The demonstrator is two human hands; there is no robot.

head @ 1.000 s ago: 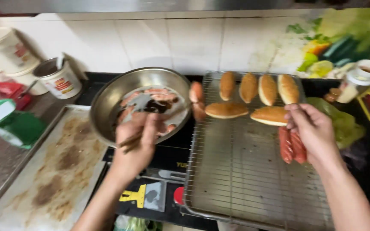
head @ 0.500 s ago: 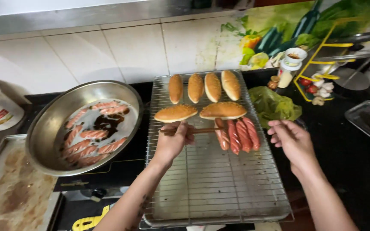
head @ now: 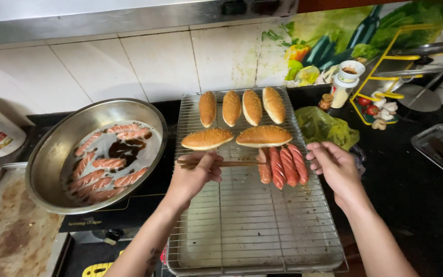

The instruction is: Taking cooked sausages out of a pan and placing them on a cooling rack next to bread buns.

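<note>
Fingers (head: 208,160) of left hand (head: 193,177) pinched around wooden chopsticks (head: 232,163) – tips at sausages (head: 282,165) on wire rack (head: 252,225) (below buns (head: 237,137)); right hand (head: 334,166) loosely open, just beside.

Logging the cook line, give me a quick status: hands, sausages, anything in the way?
Left hand holding chopsticks at sausages on rack. Right hand open beside them. Buns just behind.

Red-pink sausages (head: 283,165), golden-brown buns (head: 241,106), green bag (head: 325,127)
</note>
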